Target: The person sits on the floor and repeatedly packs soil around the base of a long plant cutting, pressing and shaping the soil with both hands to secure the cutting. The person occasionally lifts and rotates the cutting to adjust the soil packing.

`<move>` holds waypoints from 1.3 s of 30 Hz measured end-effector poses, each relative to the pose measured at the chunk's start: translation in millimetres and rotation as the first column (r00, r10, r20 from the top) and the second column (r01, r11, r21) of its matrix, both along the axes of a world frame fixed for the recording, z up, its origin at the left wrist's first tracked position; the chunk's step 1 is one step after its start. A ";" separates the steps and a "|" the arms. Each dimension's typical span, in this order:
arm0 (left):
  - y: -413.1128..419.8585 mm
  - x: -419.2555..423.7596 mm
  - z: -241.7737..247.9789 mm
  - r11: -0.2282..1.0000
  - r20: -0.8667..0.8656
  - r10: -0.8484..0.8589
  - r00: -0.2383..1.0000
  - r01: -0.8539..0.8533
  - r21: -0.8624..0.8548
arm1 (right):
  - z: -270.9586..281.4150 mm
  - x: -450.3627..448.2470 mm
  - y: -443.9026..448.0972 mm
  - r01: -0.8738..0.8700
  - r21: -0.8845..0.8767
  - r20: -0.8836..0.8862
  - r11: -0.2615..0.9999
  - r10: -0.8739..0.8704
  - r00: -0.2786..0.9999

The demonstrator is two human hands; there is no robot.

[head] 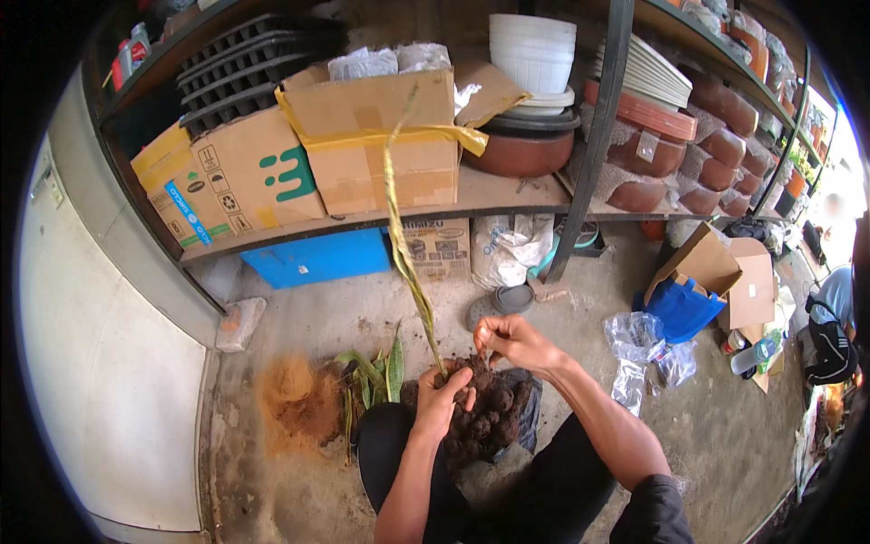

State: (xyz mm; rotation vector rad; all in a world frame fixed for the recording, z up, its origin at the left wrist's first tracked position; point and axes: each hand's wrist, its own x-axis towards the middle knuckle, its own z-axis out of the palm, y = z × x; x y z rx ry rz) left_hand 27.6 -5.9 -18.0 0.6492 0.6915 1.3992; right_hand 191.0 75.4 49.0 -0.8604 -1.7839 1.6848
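Note:
My left hand grips the base of a long, narrow, yellow-green plant leaf, which rises tall and curves at its tip. Beside the fingers is a dark brown clump of roots or soil. My right hand is just above this clump, thumb and fingertips bent together; whether something fine is between them cannot be made out. Below, several dark brown rounded lumps lie on black plastic. Left of my hands are snake plant leaves with pale edges, next to a heap of orange-brown fibre.
A shelf ahead carries cardboard boxes, seedling trays and white pots. Beneath it sits a blue box. Grey clogs and a blue bag are on the floor. At far right, a person is partly visible.

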 end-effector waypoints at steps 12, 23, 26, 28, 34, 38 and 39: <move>5.4 -18.8 16.8 0.992 -0.071 -0.123 0.990 0.120 -0.041 | -13.3 10.0 -6.1 -0.052 -0.388 -0.155 0.920 -0.009 0.988; 11.2 -45.5 12.2 0.995 -0.141 -0.006 0.990 -0.008 -0.099 | -4.4 53.6 11.3 0.154 -0.417 -0.274 0.896 -0.286 0.918; 9.1 -44.4 17.2 0.995 -0.201 -0.002 0.980 -0.019 -0.101 | -7.8 58.1 14.1 0.233 -0.316 -0.159 0.920 -0.294 0.943; 10.3 -40.2 15.2 0.993 -0.168 0.005 0.986 -0.024 -0.111 | -7.1 57.4 15.2 0.271 -0.264 -0.089 0.926 -0.303 0.949; 10.5 -24.7 21.2 0.988 -0.206 -0.019 0.978 -0.013 -0.155 | -15.1 41.8 23.8 0.245 0.135 0.159 0.960 -0.265 0.951; 12.7 -12.6 30.8 0.987 -0.240 -0.027 0.970 -0.013 -0.160 | -39.7 46.7 40.0 0.134 0.520 0.276 0.843 -0.314 0.908; 11.9 -9.6 31.3 0.987 -0.254 -0.027 0.967 -0.014 -0.161 | -47.7 49.2 40.6 0.089 0.634 0.302 0.768 -0.351 0.886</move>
